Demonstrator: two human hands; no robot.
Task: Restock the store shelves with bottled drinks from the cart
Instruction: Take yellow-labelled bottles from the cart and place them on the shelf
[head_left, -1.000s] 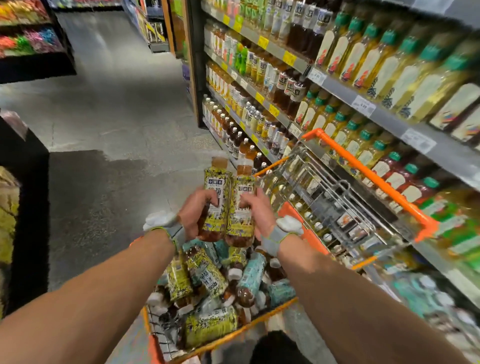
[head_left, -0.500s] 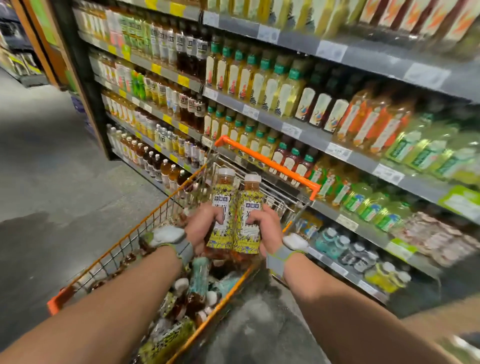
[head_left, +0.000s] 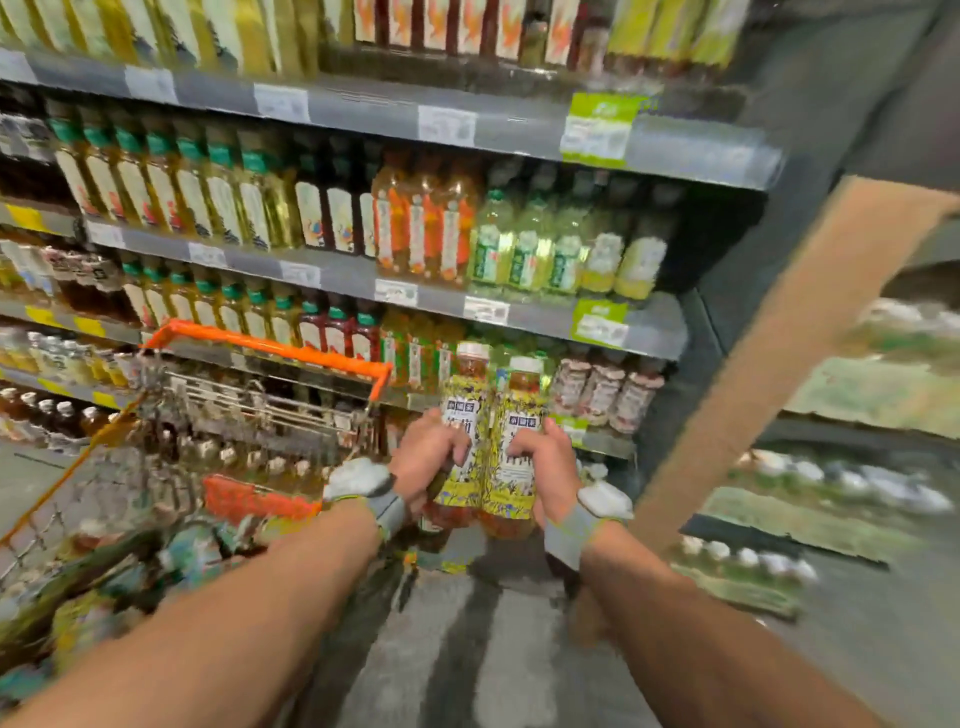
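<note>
I hold two upright tea bottles side by side in front of the shelves. My left hand (head_left: 427, 457) grips the left bottle (head_left: 464, 436), and my right hand (head_left: 546, 467) grips the right bottle (head_left: 517, 447). Both bottles have white caps, amber liquid and yellow patterned labels. The wire cart (head_left: 260, 410) with an orange handle stands to my left, with more bottles (head_left: 171, 566) lying blurred inside it. The shelves (head_left: 530, 312) ahead are packed with rows of bottled drinks.
A brown post (head_left: 769, 374) rises diagonally at the right, with another blurred shelf unit (head_left: 831, 493) beyond it. Grey floor (head_left: 467, 649) lies below my arms. Price tags line the shelf edges.
My view has swung right along the shelves. The cart now sits farther left, and both bottles in my hands have moved off it toward the shelf end.
</note>
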